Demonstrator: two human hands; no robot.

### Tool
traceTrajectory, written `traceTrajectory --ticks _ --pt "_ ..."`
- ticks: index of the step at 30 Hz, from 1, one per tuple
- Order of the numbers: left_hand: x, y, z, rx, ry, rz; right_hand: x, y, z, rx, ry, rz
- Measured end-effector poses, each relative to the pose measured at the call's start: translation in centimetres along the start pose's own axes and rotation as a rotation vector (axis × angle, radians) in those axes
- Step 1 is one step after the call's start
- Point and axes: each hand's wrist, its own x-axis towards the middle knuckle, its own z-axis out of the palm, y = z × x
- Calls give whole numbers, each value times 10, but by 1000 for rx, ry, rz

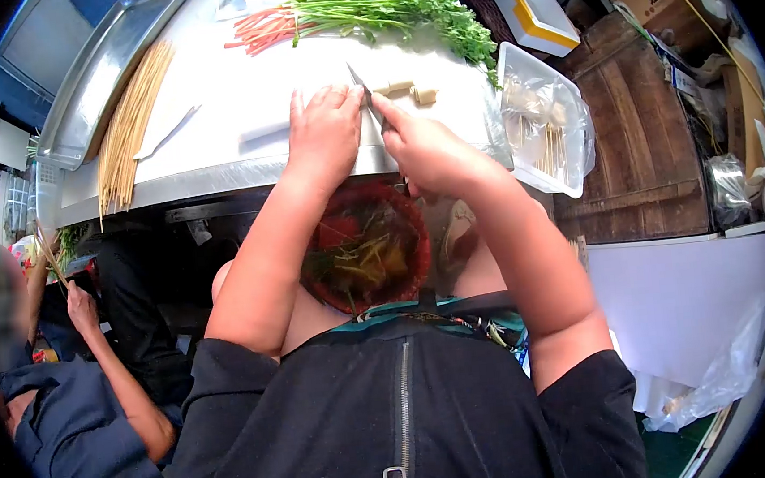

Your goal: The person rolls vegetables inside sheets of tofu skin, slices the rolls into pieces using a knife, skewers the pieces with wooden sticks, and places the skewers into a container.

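The counter (pixel 235 80) is white, the chunks (pixel 426 96) beige, the leafy stalks (pixel 382 5) bright green, the sticks (pixel 129 120) tan. The white box (pixel 512 0) has 1 yellow band; the black top (pixel 342 404) is plain.

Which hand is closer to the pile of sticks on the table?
The left hand. It lies to the right of the sticks; the right hand, holding the knife, is farther right.

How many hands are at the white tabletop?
2: the left hand, palm down on it beside the knife, and the right hand, gripping that knife.
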Motion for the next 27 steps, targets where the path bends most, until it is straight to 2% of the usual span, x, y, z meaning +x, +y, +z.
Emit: traceTrajectory --ticks 3,6,8,9,10,12,13,15,21,25,27 --pt "-3 -3 -1 50 -80 -11 6 -10 -9 56 -48 47" --pt "-7 -17 -15 1 27 30 5 -3 -6 117 -5 20" --pt "-16 -36 -45 -82 80 -71 -5 -1 2 147 163 -7" --pt "-21 -52 -52 -246 68 -169 -18 -12 1 319 133 3" --pt "-28 -66 -58 -453 128 -295 -26 -18 6 325 129 3" --pt "-38 -107 -41 -537 320 -384 -38 -31 19 567 -22 72" --pt "-38 -113 -37 -533 326 -385 -41 -36 28 567 -51 38" --pt "-40 -122 -35 -991 493 -529 -42 -46 42 548 -78 13" --pt "-43 -122 -37 -1037 467 -535 -34 -57 62 453 -46 -44" --pt "-44 -112 -39 -1009 493 -519 -28 -58 70 420 -47 11" --pt "-48 -99 -48 -425 262 -217 -22 -53 75 410 -45 33"
